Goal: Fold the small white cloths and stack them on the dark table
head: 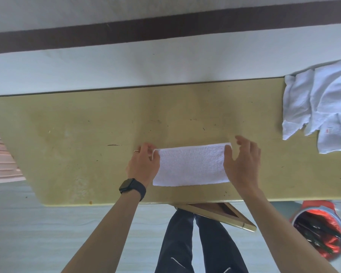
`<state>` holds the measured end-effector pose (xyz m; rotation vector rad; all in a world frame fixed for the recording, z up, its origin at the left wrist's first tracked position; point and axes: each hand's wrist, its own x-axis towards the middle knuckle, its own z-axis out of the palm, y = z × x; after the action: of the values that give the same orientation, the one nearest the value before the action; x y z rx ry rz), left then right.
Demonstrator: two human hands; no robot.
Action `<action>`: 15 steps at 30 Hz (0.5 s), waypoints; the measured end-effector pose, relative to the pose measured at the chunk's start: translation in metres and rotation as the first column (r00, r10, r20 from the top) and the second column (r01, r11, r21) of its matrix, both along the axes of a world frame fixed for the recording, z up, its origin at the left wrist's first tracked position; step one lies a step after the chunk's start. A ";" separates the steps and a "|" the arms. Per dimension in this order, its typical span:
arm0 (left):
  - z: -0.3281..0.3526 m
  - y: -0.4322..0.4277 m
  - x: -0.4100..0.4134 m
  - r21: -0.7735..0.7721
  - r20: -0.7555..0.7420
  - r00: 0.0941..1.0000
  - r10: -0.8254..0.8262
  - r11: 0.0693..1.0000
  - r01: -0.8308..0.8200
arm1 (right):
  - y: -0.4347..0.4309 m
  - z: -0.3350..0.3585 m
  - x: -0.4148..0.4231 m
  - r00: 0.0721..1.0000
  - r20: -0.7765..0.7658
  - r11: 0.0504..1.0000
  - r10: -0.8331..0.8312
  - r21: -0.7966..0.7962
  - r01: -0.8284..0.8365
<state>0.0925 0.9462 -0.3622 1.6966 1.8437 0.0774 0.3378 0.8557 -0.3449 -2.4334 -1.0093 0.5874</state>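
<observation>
Cloth: small white terry cloth (192, 166), folded strip — long axis left-right between hands
Left hand (144, 164): pinching left end
Right hand (242, 164): fingers spread, thumb on right end — equally near

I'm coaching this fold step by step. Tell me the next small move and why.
Probably bring one short end across onto the other. The white cloth lies flat as a long strip on the table, with the left hand and right hand at its two ends.
</observation>
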 end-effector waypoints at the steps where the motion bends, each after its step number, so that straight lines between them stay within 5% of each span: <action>1: 0.003 0.000 0.001 0.010 -0.019 0.999 -0.039 0.999 0.039 | -0.006 0.008 -0.010 0.999 0.022 0.999 0.029 0.023 -0.030; 3: 0.005 0.000 0.002 0.054 -0.060 0.987 -0.147 0.987 0.150 | -0.018 0.018 -0.034 0.996 0.008 0.996 0.086 -0.021 -0.086; 7: 0.003 0.006 -0.002 0.062 -0.195 0.945 -0.263 0.958 0.279 | -0.022 0.015 -0.063 0.991 -0.032 0.901 0.133 -0.412 -0.134; 10: 0.004 0.006 -0.005 0.025 -0.209 0.957 -0.203 0.977 0.213 | 0.003 0.008 -0.059 0.984 0.006 0.906 0.176 -0.393 -0.160; 15: 0.018 -0.009 0.005 -0.173 -0.172 0.984 -0.041 0.985 0.011 | 0.071 -0.001 -0.039 0.882 0.048 0.840 0.468 -0.334 -0.428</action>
<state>0.0971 0.9370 -0.3438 1.6503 1.8938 -0.2432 0.2987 0.9263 -0.3459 -2.5329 -1.6846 0.8060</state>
